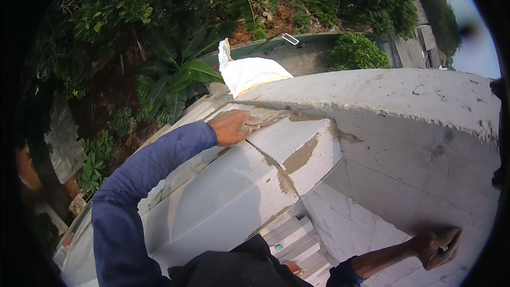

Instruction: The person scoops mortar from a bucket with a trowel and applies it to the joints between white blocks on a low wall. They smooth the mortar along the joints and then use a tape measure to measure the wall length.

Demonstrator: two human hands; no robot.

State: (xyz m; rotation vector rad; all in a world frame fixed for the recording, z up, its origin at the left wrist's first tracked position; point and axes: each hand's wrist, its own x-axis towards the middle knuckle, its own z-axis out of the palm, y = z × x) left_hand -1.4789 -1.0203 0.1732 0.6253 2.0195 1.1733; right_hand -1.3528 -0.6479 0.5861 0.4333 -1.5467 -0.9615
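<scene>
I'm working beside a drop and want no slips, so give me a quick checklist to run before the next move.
1. Left hand at the upper part of the pale slabs: ok.
2. Left hand free of any tool or cloth: cannot tell, what lies at its fingertips is unclear.
3. Right hand braced on the grey wall: cannot tell, it is close, but contact is unclear.
4. Slab faces clean: not ok, a brown patch marks one.
5. White sack secured by the wall's edge: cannot tell, no fastening shows.
</scene>
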